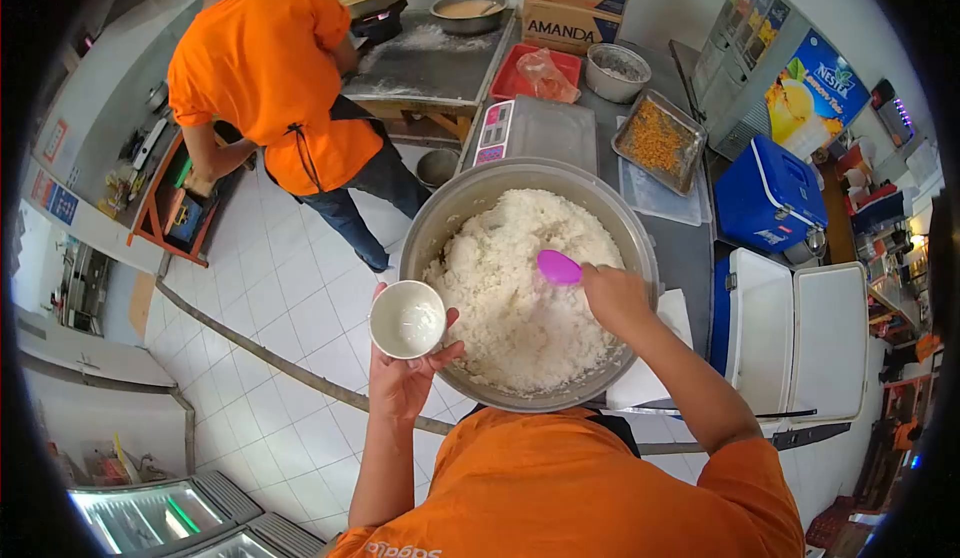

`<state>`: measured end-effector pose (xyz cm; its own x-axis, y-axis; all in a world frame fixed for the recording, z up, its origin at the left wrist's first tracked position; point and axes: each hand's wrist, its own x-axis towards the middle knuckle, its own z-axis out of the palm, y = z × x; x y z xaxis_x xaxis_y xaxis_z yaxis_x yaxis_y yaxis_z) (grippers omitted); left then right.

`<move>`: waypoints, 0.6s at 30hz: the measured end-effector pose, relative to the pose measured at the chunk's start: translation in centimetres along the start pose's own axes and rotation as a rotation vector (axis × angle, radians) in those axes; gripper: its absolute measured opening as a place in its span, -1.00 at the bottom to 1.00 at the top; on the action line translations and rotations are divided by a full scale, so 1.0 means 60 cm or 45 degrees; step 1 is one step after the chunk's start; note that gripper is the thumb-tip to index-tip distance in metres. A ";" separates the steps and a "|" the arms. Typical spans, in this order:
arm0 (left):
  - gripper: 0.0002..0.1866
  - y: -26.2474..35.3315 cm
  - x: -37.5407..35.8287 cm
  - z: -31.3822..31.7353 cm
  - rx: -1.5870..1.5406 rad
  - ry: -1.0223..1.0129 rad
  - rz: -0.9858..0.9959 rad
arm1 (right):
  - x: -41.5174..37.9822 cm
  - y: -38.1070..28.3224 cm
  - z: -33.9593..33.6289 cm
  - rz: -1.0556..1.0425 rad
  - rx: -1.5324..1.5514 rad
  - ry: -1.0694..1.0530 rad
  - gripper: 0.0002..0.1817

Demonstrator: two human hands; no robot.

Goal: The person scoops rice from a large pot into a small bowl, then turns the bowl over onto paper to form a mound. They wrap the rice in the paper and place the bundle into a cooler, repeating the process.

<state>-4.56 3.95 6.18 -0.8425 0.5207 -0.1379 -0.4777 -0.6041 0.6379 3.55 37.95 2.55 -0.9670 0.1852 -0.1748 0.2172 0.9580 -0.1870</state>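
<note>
My left hand (pixel 405 378) is wrapped round a small white bowl (pixel 408 320), tipped so that its inside faces me; a few rice grains or wet smears show in it. The bowl is held beside the left rim of a large metal pot (pixel 640 248). White cooked rice (pixel 520 308) fills much of the pot, heaped toward the far side. Over the rice, my right hand (pixel 615 300) grips a purple rice paddle (pixel 560 268), whose rounded end points left. The paddle's handle is hidden in my fingers.
Beyond the pot are a scale (pixel 545 133), a red tray (pixel 520 73), a metal pot (pixel 617 73) and a tray of orange crumbs (pixel 658 143). A blue cooler (pixel 770 193) and an open white cooler box (pixel 795 333) stand right. Another person (pixel 265 88) in orange works ahead left.
</note>
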 end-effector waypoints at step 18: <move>-0.33 -0.014 -0.015 -0.023 0.327 0.062 -0.045 | -0.073 -0.093 0.065 -0.366 0.102 -0.739 -0.70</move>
<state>-3.72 3.18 4.72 -0.8402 0.5058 -0.1958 -0.4336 -0.4096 0.8026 7.08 30.96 0.55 -0.7638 -0.2457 -0.5968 -0.0084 0.9284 -0.3715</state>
